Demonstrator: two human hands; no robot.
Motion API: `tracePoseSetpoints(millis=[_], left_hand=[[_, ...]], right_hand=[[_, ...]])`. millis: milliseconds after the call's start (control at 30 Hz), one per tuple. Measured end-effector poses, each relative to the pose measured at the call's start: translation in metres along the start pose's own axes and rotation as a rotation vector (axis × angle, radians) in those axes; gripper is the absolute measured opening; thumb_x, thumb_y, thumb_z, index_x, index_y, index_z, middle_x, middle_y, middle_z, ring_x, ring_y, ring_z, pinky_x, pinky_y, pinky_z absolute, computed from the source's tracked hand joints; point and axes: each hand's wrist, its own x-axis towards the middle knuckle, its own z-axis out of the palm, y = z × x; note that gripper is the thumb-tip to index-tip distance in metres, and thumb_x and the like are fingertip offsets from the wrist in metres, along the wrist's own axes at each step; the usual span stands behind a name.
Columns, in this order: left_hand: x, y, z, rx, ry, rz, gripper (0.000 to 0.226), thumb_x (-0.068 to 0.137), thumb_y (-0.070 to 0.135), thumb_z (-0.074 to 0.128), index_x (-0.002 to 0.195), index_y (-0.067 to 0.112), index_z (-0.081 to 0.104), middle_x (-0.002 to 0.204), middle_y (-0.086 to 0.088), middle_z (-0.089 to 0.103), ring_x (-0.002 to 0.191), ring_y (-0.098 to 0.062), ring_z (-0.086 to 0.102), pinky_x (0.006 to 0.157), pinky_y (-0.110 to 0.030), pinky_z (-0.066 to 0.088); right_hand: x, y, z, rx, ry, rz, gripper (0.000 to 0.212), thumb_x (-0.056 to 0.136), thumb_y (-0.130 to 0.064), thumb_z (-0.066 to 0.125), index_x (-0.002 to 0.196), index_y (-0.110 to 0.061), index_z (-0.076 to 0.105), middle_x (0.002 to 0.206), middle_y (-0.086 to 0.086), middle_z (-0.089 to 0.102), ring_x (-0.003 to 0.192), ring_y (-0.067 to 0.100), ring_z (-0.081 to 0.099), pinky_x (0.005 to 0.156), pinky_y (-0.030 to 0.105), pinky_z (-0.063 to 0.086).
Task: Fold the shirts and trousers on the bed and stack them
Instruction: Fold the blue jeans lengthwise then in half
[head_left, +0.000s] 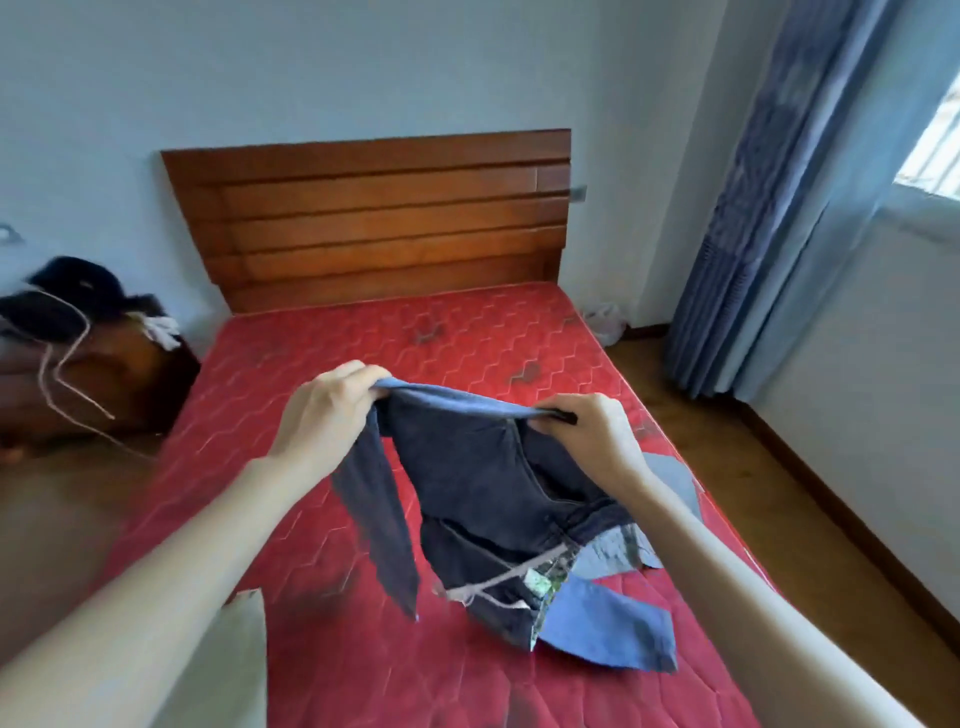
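Left hand (332, 410): it pinches one end of the top edge of the jeans (483, 467). The fingers curl over the cloth.
Right hand (587, 431): it pinches the other end of the same edge. The thumb and fingers squeeze the fold.
Jeans: they hang down from both hands, up in the air over the bed (363, 332). The low part looks like it just touches the bed, below and between the hands. One long strip (379, 525) dangles under the left hand.
How they feel: I think they are soft and floppy, but thick. They look a bit heavy for cloth, so they pull down and sag in the middle.
Will they slip: not much, I think. Denim is rough, so a pinch holds it well.
Will they break: no. They can be tugged and shaken.
Where to hold: at the two corners of the top edge, like now. Then the cloth hangs flat and the legs fall straight.
Watch out for: the dangling strip and the bunched part at the bottom. They look twisted, so they may need a shake first.
Blue cloth (613, 623): it lies on the bed, below the right hand, partly under the jeans.
White cloth (244, 649): it lies under the left arm. I cannot tell what it is.
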Motion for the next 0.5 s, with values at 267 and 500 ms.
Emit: tracePoseSetpoints(millis=[267, 500], left_hand=[[-0.024, -0.042, -0.112, -0.114, -0.309, -0.085, 0.083, 0.076, 0.051, 0.073, 0.146, 0.028, 0.034, 0.137, 0.007, 0.045, 0.126, -0.013, 0.045, 0.104, -0.036, 0.039], [-0.049, -0.019, -0.126, -0.418, -0.107, -0.168, 0.018, 0.085, 0.031, 0.072, 0.091, 0.015, 0.067, 0.084, -0.001, 0.067, 0.082, -0.016, 0.060, 0.072, -0.027, 0.041]], right_hand=[[0.049, -0.164, -0.024, 0.050, -0.221, -0.330, 0.018, 0.073, -0.013, 0.080, 0.091, -0.017, 0.078, 0.081, -0.011, 0.071, 0.076, 0.000, 0.062, 0.071, 0.008, 0.042], [0.049, -0.246, 0.005, 0.046, -0.451, -0.477, 0.022, 0.068, -0.002, 0.080, 0.084, -0.015, 0.071, 0.079, -0.005, 0.074, 0.067, -0.012, 0.062, 0.066, 0.004, 0.042]])
